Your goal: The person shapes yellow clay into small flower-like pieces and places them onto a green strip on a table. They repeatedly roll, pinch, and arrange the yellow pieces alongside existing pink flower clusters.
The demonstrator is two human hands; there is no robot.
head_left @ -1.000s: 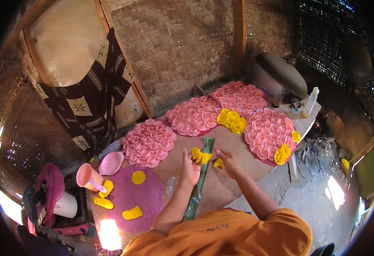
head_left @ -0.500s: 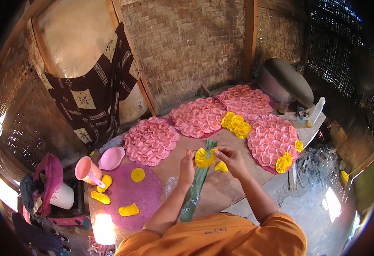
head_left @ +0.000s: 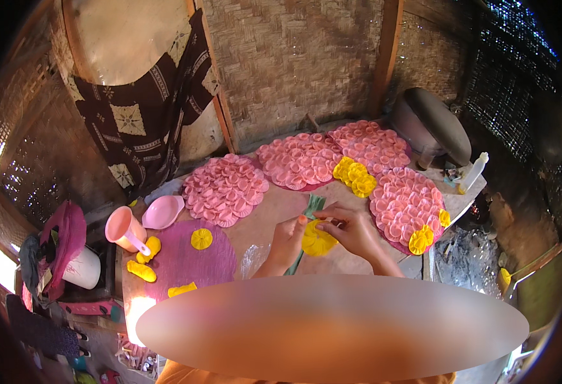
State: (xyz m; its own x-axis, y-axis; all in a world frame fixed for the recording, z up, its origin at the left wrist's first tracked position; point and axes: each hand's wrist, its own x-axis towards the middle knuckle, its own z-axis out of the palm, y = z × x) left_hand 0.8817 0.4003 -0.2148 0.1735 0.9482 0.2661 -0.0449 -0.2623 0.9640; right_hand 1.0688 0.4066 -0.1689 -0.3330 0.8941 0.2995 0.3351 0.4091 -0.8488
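Both hands hold a yellow pleated dough round (head_left: 317,244) above a narrow green leaf strip (head_left: 315,203). My left hand (head_left: 285,243) is closed at the piece's left edge, its thumb raised beside it. From the right, my right hand (head_left: 356,237) pinches the upper edge with thumb and fingertips. Pleats fan out from the middle of the piece. On the purple round mat (head_left: 194,269) at the left lie a flat yellow disc (head_left: 201,239) and a yellow dough piece (head_left: 181,290), partly hidden by a blur over the lower picture.
Pink ruffled pieces cover several round mats, including a left one (head_left: 226,191) and a right one (head_left: 404,205). Yellow ruffled pieces (head_left: 355,177) sit between mats. Leftward are a pink jug (head_left: 124,228), a pink bowl (head_left: 163,212) and yellow lumps (head_left: 141,271). A bottle (head_left: 475,171) and dark-lidded pot (head_left: 431,125) stand at right.
The yellow piece went from an open, curved fan with a gap to a nearly full round. My hands have drawn closer together around it. The view has shifted slightly.
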